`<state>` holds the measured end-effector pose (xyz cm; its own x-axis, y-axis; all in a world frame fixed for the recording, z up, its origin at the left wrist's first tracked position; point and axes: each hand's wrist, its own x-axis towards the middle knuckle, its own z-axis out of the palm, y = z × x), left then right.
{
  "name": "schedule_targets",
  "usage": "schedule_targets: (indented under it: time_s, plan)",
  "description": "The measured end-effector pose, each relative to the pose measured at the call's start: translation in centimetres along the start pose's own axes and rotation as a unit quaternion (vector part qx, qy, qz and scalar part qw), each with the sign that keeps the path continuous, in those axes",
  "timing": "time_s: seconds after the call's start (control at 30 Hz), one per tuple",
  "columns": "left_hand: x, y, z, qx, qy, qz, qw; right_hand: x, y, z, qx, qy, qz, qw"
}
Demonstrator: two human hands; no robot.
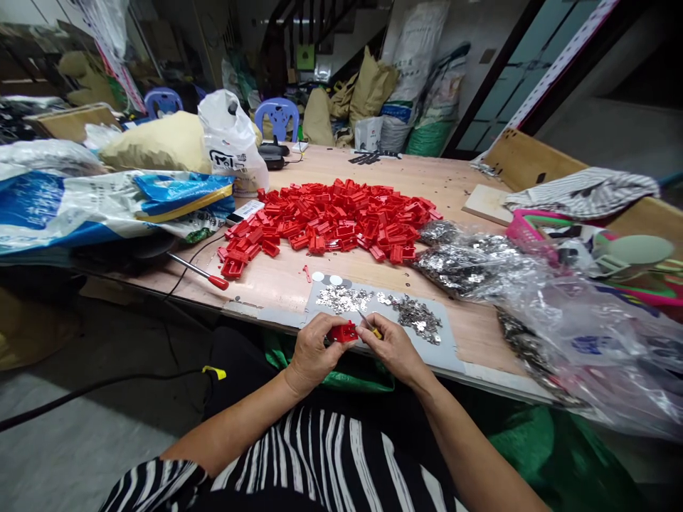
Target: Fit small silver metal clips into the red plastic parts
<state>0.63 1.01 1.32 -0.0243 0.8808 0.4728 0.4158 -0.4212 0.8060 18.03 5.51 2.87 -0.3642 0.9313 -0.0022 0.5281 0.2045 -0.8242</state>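
Near the front edge of the table, my left hand (317, 350) is closed around a small red plastic case (344, 332), its hollow side showing. Close beside it, my right hand (393, 346) pinches a slim pointed tool with a yellow grip (376, 332), probably tweezers. The tool's tip points up and away to the left, above the grey mat (445, 331). On that mat lie a spread of shiny flat metal pieces (341, 299) and a darker heap of small metal parts (419, 318). Beyond them is a large pile of red plastic cases (341, 217).
Clear bags of metal parts (469, 267) lie to the right, by a pink basket (526, 231). A screwdriver-like rod with a red handle (218, 282) juts over the left front edge. A white plastic bag (232, 142) and a blue-white sack (101, 206) occupy the left.
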Motion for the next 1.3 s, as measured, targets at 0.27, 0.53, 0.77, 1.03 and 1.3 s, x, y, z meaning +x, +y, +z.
schedule_targets:
  time_s: [0.27, 0.53, 0.77, 1.03, 1.3]
  plan:
    - [0.1, 0.1, 0.0, 0.004, 0.000, 0.045, 0.999, 0.1, 0.7, 0.4, 0.034, 0.006, 0.023, 0.999]
    - [0.1, 0.0, -0.1, -0.003, -0.027, 0.059, 0.998, 0.3, 0.1, 0.1, 0.057, -0.037, 0.029, 0.997]
    - [0.0, -0.5, -0.3, -0.034, -0.018, -0.057, 0.998, 0.1, 0.4, -0.5, 0.160, -0.068, 0.050, 0.983]
    - [0.9, -1.7, -1.6, 0.009, -0.087, -0.048, 0.995, -0.9, 0.4, -0.6, -0.072, -0.014, -0.029, 0.997]
    - [1.9, -2.4, -1.6, 0.024, -0.149, -0.021, 0.988, -0.7, -0.1, 0.8, -0.138, -0.021, -0.078, 0.987]
